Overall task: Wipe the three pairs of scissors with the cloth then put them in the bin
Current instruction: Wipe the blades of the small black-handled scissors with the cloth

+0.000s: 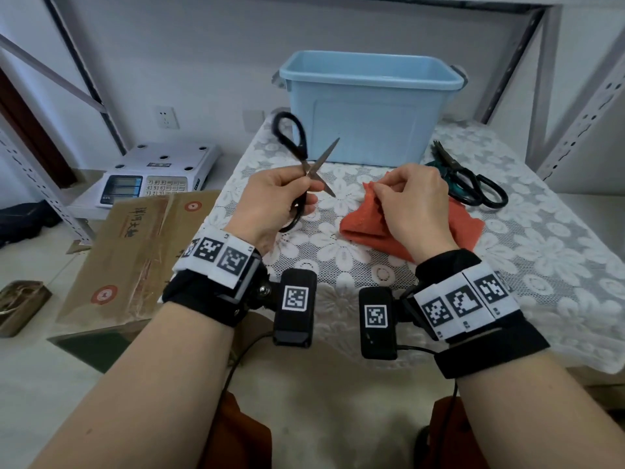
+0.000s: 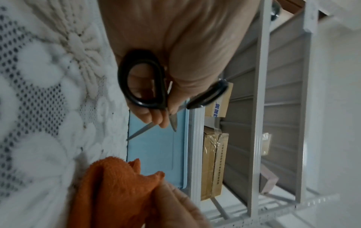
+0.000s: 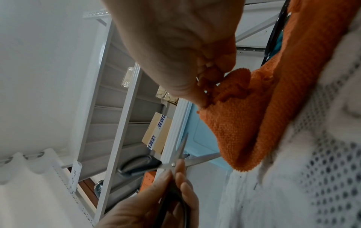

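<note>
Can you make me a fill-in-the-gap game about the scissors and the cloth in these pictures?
1. The left hand holds black scissors with the blades ____.
2. The right hand pinches a cloth coloured ____.
3. The bin behind the hands is coloured ____.
4. The other scissors lie on the ____.

Missing words: open; orange; blue; table.

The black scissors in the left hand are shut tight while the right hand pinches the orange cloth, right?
Not quite. The black scissors in the left hand are open, their blades crossed in an X, as the head view shows. The rest is right: the right hand pinches the orange cloth.
</note>
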